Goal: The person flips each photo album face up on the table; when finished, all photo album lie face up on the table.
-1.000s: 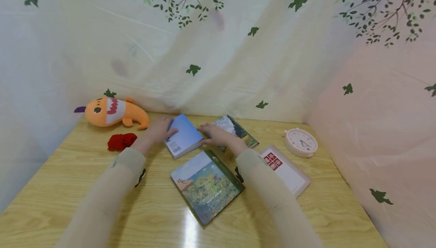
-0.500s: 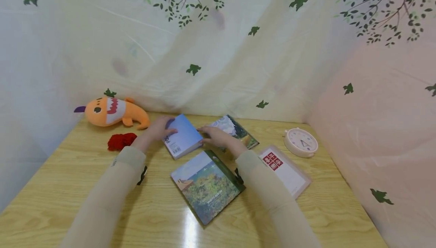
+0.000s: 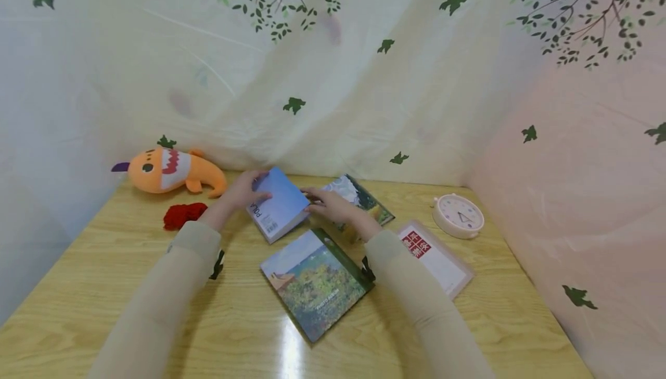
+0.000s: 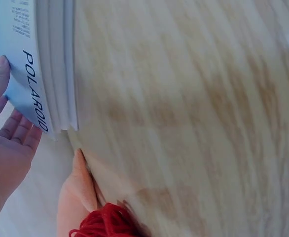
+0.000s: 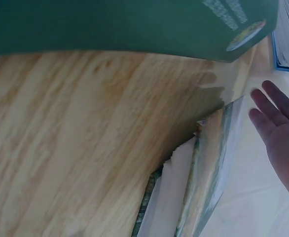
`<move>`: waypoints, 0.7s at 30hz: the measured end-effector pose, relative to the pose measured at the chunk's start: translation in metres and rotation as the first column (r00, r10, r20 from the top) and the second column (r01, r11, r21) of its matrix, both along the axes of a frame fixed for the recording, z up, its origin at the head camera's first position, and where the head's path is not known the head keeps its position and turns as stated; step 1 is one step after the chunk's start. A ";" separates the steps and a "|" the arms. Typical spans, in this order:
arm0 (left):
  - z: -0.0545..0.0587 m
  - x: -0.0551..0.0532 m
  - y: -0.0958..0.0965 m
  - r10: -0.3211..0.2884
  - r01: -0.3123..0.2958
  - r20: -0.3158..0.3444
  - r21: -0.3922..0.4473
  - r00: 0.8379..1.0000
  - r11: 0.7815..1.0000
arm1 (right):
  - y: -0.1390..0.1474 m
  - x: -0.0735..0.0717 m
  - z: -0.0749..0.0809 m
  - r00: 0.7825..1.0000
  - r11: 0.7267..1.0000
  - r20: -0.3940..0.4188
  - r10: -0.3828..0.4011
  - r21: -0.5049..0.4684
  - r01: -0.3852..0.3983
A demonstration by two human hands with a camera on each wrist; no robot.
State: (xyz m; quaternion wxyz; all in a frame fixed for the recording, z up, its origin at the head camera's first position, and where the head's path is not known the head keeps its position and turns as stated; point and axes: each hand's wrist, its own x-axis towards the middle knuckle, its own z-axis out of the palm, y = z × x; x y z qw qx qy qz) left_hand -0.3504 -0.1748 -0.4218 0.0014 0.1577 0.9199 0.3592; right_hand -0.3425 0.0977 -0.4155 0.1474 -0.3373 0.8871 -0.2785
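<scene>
The blue-and-white Polaroid album [image 3: 281, 203] lies at the back middle of the table, its far left side a little raised. My left hand [image 3: 240, 193] grips that side, thumb on the cover and fingers at the edge, as the left wrist view shows on the album [image 4: 23, 59]. At its right corner is my right hand [image 3: 338, 207], with fingers extended; in the right wrist view these fingers [image 5: 275, 106] lie close by the blue edge. Whether they touch it, I cannot tell. A green picture-covered photo album [image 3: 317, 286] lies nearer me.
Another picture-covered album [image 3: 372, 201] lies beneath and behind my right hand. To the right are a clear-edged white book with red characters [image 3: 442, 266] and a pink alarm clock [image 3: 459, 216]. An orange plush toy [image 3: 177, 172] and red yarn [image 3: 184, 216] are at left.
The blue album has shifted slightly left and away from me, and its far left side has risen with my left hand. My right hand stays near its right corner.
</scene>
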 end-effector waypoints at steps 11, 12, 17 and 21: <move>0.013 0.000 0.005 0.055 -0.055 0.003 0.009 0.999 0.998 | 0.000 0.002 0.009 0.999 0.993 0.032 -0.003 -0.114 0.007; 0.014 0.001 0.005 0.062 -0.062 0.003 0.009 0.998 0.998 | 0.000 0.002 0.010 1.000 0.992 0.027 0.007 -0.129 -0.004; 0.023 0.005 0.005 0.097 -0.097 -0.008 0.013 0.995 0.995 | -0.001 0.004 0.015 0.998 0.982 0.007 0.055 -0.182 -0.053; 0.034 0.008 0.007 0.103 -0.103 -0.038 0.013 0.994 0.995 | -0.002 0.007 0.023 0.998 0.977 -0.006 0.064 -0.206 -0.064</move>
